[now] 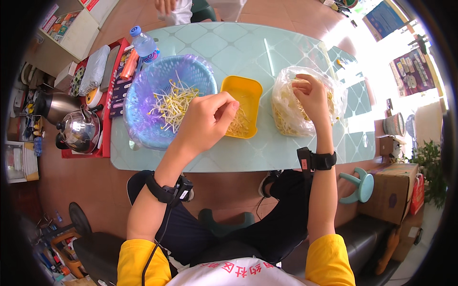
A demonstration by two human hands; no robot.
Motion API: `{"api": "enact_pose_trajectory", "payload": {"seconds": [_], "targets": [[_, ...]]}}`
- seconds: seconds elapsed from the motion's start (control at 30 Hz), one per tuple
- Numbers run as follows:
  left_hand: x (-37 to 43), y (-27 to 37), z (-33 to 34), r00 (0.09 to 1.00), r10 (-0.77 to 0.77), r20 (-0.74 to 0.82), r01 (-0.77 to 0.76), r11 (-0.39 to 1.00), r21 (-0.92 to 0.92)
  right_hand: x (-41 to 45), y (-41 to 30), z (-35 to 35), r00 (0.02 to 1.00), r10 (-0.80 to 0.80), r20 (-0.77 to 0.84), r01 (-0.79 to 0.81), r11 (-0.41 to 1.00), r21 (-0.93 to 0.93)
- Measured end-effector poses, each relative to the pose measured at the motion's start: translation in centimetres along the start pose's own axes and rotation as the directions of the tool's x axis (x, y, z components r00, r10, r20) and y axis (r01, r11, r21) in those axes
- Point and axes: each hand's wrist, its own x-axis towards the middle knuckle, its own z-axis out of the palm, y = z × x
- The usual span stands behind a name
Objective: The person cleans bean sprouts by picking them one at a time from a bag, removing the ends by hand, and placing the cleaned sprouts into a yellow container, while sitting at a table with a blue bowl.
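My left hand (207,121) is over the glass tabletop, between a blue plastic basket (133,118) and a yellow plastic tray (254,93). Its fingers are curled with the thumb near the index finger, and nothing shows in them. Bean sprouts (175,102) with yellow heads lie in the basket, which is lined with a thin purplish plastic bag. Short pale trimmings (240,123) lie in the tray. My right hand (313,94) is at the mouth of a clear plastic bag (282,78) full of sprouts, its fingers bent inward. Whether they pinch a sprout is hidden.
A water bottle (145,44) stands at the table's far left. Left of the table, a red surface (107,125) bears a steel kettle (80,130). Another person's hand (165,6) shows beyond the far edge. A cardboard box (388,193) and turquoise stool (365,186) stand right.
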Motion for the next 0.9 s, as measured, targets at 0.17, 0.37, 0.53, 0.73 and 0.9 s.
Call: {"api": "enact_pose_trajectory", "payload": {"seconds": [0.17, 0.37, 0.53, 0.73, 0.9], "targets": [[0.0, -0.7, 0.7, 0.999, 0.038, 0.007, -0.039, 0.998, 0.053, -0.4, -1.7, -0.1, 0.994, 0.039, -0.102, -0.045, 0.997, -0.060], [0.6, -0.5, 0.1, 0.999, 0.024, -0.028, -0.020, 0.991, 0.131, -0.5, -2.8, -1.1, 0.948, -0.025, -0.316, 0.025, 1.000, -0.003], [0.9, -0.8, 0.1, 0.998, -0.028, -0.051, 0.033, 0.994, 0.105, -1.3, -5.3, -2.0, 0.825, -0.170, -0.540, 0.169, 0.984, -0.053], [0.8, -1.1, 0.6, 0.998, -0.021, -0.066, 0.018, 0.999, -0.043, -3.7, -9.5, 0.6, 0.961, -0.051, -0.273, 0.194, 0.825, 0.530], [1.0, -0.8, 1.8, 0.996, 0.037, -0.087, -0.053, 0.981, -0.186, -5.0, -9.4, 4.1, 0.996, -0.042, 0.075, -0.007, 0.831, 0.557]]}}
